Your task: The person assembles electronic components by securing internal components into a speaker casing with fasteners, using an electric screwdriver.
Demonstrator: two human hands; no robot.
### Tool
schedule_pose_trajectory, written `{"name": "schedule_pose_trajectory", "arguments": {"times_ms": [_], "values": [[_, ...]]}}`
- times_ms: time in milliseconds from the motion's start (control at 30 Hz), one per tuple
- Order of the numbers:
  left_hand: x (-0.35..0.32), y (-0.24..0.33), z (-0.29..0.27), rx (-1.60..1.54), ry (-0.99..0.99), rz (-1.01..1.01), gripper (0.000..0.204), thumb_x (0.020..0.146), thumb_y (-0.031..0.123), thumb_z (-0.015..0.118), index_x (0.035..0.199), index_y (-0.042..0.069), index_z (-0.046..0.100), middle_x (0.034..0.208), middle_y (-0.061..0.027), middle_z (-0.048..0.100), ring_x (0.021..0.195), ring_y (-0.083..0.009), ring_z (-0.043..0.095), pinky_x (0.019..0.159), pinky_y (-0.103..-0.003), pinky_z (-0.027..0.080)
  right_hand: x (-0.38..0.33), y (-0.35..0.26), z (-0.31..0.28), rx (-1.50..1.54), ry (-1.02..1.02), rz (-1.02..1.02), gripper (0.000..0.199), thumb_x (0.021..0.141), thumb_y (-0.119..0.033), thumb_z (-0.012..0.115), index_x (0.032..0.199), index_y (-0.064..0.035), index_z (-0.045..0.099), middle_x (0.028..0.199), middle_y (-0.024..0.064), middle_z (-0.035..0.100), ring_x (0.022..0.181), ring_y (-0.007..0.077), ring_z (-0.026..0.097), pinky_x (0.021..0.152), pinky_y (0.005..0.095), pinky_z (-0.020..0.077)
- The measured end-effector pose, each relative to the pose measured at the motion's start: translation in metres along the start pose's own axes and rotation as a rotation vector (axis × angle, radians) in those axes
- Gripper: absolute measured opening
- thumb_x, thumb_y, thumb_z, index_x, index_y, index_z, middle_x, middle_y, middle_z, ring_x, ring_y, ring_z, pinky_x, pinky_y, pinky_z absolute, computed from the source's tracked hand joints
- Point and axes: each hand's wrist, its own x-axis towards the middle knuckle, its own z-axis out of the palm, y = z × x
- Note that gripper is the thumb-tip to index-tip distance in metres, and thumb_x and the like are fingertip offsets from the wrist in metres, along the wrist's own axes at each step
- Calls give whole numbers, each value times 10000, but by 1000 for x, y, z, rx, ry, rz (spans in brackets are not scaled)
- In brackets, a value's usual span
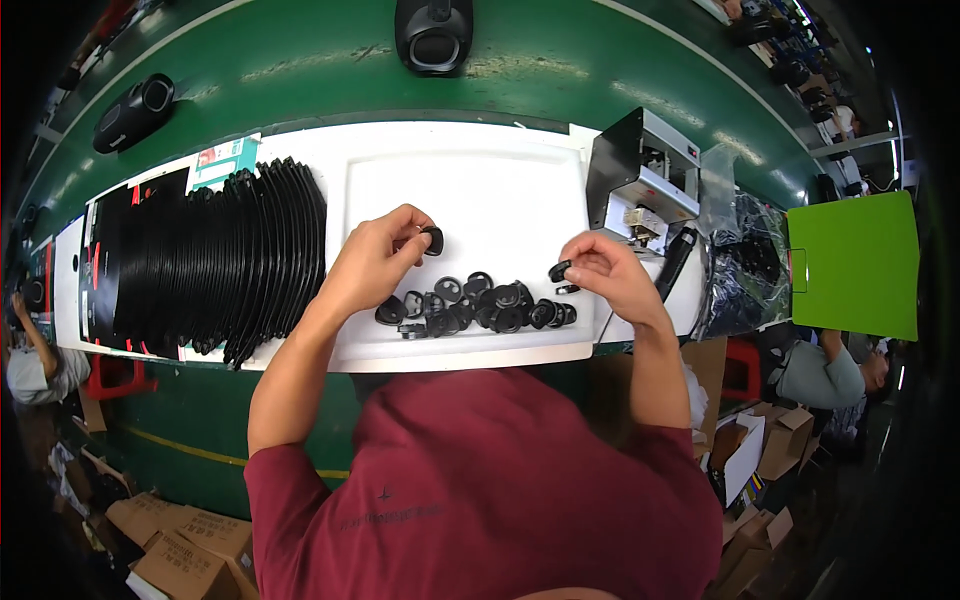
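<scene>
My left hand [385, 256] pinches a small round black plastic part [433, 240] above the white tray [465, 180]. Over the tray's right side, my right hand [607, 274] grips a second black round part [559, 271] between thumb and fingers. Another small dark part [567, 290] shows just below those fingertips; whether it is held too, I cannot tell. A loose heap of similar black ring-shaped parts [505, 307] lies along the near side of the tray, between my two hands.
Left of the tray lies a long row of thin black pieces [210, 265]. To the right stand a grey metal device [650, 175], a black handheld tool [677, 262], plastic-wrapped black items [745, 265] and a green board [855, 265]. Black speakers [434, 45] sit on the green surface beyond.
</scene>
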Motion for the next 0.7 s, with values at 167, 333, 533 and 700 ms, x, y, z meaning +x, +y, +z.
{"name": "schedule_pose_trajectory", "arguments": {"times_ms": [167,333,533,700], "values": [[14,25,9,508,82,165,203,981,180,622,1103,21,658,904,-184,758,835,-374,722,760,-451,550,33,6,3,308,-216,-334,172,973,-21,678,1128,-12,604,824,53,645,663,138,619,633,272,505],[22,5,17,535,64,142,196,966,205,630,1087,59,682,852,-173,751,823,-384,716,754,-476,544,62,-16,33,357,-317,-309,223,1042,-81,568,1244,-41,482,969,195,726,734,222,712,661,341,566],[25,-5,11,421,117,79,225,950,233,640,1092,74,712,850,-147,745,802,-340,724,737,-441,544,92,-28,67,289,-250,-339,234,1002,-20,596,1207,-25,483,955,99,617,736,178,680,678,319,572],[26,-16,16,401,162,176,208,947,269,639,1068,116,713,833,-147,744,796,-359,725,737,-471,549,123,-29,82,98,-191,-325,357,977,-9,605,1312,-21,482,930,46,583,779,136,654,747,294,577]]}}
